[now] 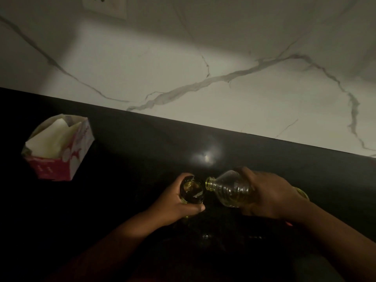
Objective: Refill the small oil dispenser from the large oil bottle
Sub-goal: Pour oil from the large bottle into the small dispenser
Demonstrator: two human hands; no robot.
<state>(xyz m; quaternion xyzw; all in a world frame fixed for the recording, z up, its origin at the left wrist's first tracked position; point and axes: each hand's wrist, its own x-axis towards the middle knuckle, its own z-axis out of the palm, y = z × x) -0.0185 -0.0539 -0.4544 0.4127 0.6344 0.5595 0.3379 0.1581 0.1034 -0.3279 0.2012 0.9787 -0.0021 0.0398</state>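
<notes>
My left hand wraps around the small oil dispenser, which stands upright with its open mouth facing up and yellowish oil inside. My right hand grips the large clear oil bottle, tipped over to the left. Its uncapped neck sits right at the dispenser's rim. Yellow oil pools in the lower side of the tilted bottle. The dim light hides whether a stream of oil is flowing.
Both vessels are over a black countertop. A red and white tissue box with white tissues stands at the left. A white marble wall with a socket rises behind the counter.
</notes>
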